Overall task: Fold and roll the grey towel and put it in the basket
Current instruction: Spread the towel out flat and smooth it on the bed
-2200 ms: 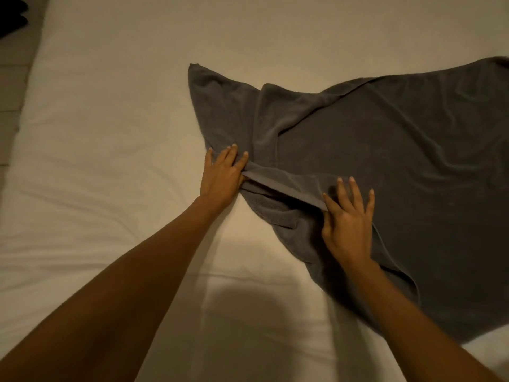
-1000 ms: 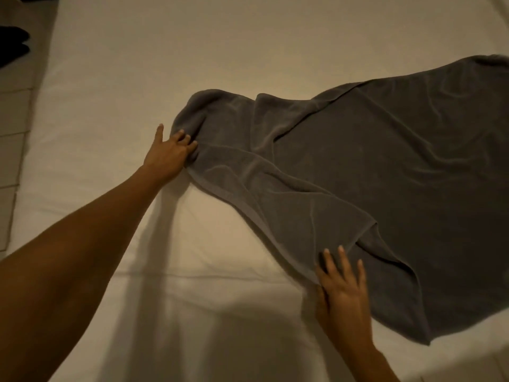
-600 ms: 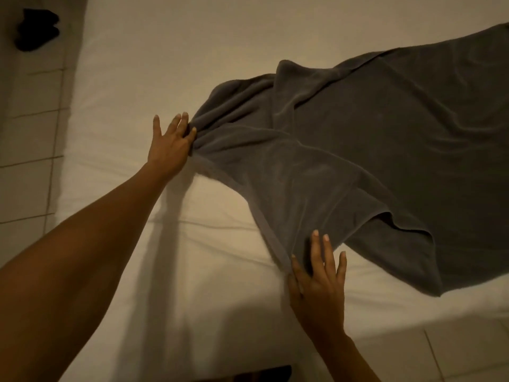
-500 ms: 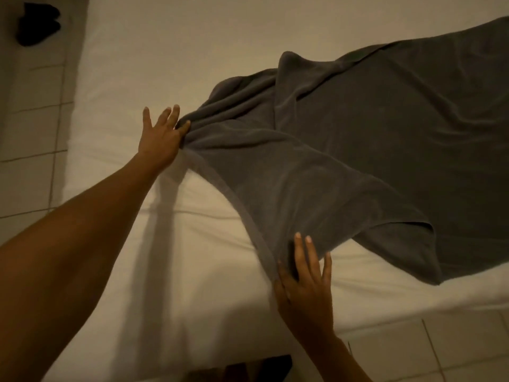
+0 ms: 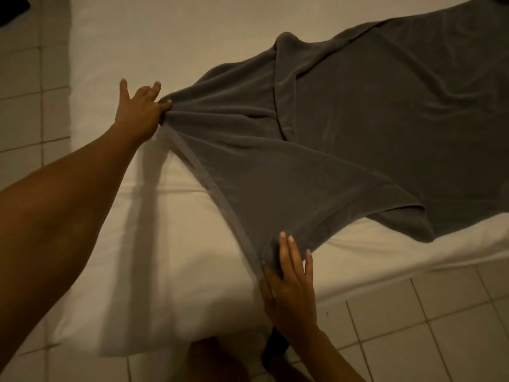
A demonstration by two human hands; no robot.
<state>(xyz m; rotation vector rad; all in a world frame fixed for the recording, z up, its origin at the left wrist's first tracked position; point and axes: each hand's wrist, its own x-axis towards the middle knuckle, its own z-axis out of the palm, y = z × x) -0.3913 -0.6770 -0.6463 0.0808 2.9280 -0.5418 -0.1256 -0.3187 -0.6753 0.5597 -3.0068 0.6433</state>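
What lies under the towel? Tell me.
The towel lies on the white bed; the sheet shows all round it. One flap is folded over the towel's own cloth. Whatever else is beneath stays covered.

Grey towel (image 5: 358,128): large, dark grey terry w/ a paler woven hem band along its near-left edge. Lies spread but rumpled on a white bed, running from centre to upper right. 1 flap is folded over diagonally, leaving a ridge near the top centre. Left corner is bunched into gathers; near corner is pulled taut, lower-right part reaches the bed's edge.
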